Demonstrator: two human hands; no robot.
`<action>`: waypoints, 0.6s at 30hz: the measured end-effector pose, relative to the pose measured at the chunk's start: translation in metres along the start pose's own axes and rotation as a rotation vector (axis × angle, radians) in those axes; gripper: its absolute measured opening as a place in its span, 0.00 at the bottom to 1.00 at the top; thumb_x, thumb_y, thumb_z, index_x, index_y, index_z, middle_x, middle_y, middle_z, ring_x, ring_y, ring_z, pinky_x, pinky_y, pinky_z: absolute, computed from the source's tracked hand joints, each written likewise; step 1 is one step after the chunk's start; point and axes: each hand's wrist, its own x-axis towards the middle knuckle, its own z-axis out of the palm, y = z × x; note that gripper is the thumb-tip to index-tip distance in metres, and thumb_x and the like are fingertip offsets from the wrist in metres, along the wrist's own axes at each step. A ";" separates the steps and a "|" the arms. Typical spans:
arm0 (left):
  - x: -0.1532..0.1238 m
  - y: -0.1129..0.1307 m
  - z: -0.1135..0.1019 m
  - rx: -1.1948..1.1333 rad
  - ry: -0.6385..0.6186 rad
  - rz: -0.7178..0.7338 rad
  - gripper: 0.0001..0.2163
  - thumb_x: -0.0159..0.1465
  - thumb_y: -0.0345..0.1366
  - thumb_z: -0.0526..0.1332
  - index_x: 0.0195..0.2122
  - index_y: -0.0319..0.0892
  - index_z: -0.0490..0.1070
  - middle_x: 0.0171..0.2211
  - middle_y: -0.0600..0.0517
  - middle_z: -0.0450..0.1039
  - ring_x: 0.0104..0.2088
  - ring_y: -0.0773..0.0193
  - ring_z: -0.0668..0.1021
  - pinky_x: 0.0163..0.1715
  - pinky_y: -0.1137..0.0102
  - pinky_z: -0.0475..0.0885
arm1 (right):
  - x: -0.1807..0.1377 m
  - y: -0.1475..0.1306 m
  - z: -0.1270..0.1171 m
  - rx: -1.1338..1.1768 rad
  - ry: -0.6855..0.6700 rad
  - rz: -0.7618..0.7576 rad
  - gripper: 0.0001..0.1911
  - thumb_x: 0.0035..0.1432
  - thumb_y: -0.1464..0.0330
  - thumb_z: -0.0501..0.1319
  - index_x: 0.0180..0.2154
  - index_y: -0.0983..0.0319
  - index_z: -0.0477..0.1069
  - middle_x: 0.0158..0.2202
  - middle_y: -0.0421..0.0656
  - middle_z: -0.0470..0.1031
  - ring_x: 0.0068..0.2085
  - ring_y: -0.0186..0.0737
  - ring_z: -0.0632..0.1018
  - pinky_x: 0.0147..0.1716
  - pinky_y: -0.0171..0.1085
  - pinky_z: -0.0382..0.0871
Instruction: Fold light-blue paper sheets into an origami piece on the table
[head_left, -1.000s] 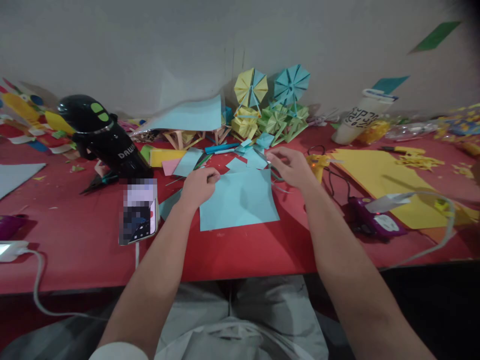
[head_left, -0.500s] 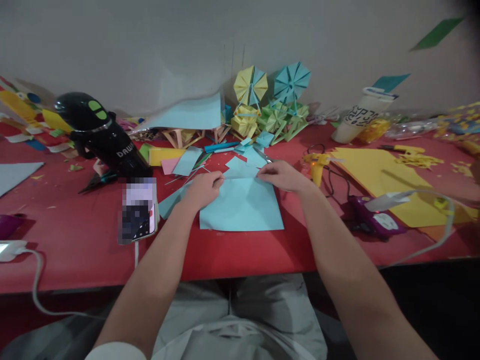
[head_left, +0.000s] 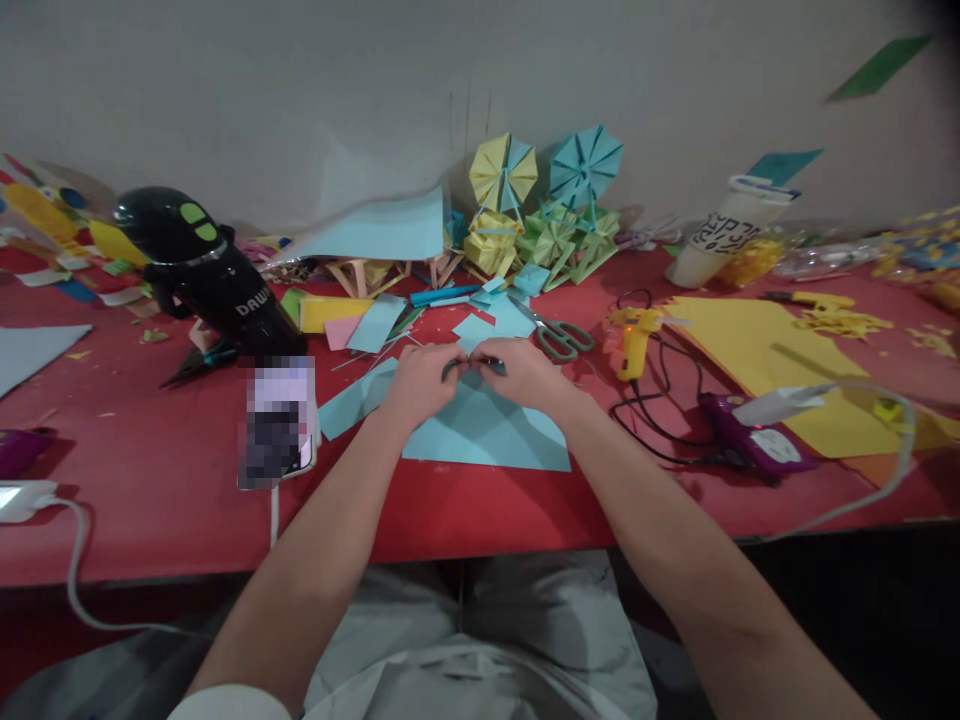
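A light blue sheet of paper (head_left: 487, 435) lies on the red table (head_left: 465, 510) in front of me. My left hand (head_left: 424, 383) and my right hand (head_left: 525, 375) meet at its far edge. Both pinch the sheet's top corners together at the middle, so the far part is folded inward into a point. Scissors (head_left: 556, 336) with grey handles lie just beyond my right hand.
A black hair dryer (head_left: 202, 275) and a phone (head_left: 279, 420) sit at left. A yellow glue gun (head_left: 636, 335), its cable, a purple device (head_left: 754, 445) and yellow paper (head_left: 780, 365) lie at right. Folded paper fans (head_left: 540, 215) stand against the wall.
My right hand left the scissors area and came onto the sheet. Both hands then drew the sheet's far corners inward until they met at the middle.
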 end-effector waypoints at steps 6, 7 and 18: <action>0.001 -0.001 -0.007 -0.022 0.081 -0.055 0.07 0.62 0.31 0.57 0.32 0.45 0.75 0.33 0.52 0.80 0.36 0.59 0.78 0.43 0.63 0.67 | -0.002 0.010 -0.012 -0.022 0.019 0.011 0.09 0.56 0.69 0.55 0.33 0.60 0.75 0.34 0.44 0.78 0.35 0.39 0.75 0.35 0.36 0.64; 0.002 -0.002 -0.008 -0.028 0.094 -0.064 0.07 0.62 0.31 0.58 0.31 0.46 0.75 0.33 0.52 0.80 0.36 0.59 0.78 0.43 0.63 0.67 | -0.003 0.014 -0.015 -0.014 0.014 0.018 0.09 0.56 0.69 0.56 0.33 0.60 0.75 0.35 0.44 0.79 0.35 0.39 0.75 0.36 0.36 0.64; -0.001 -0.022 -0.021 0.041 0.180 -0.198 0.07 0.61 0.33 0.58 0.31 0.46 0.76 0.32 0.51 0.80 0.35 0.56 0.78 0.39 0.63 0.65 | -0.019 0.068 -0.048 -0.008 0.051 0.221 0.08 0.53 0.66 0.60 0.30 0.61 0.77 0.31 0.45 0.79 0.32 0.41 0.76 0.35 0.40 0.67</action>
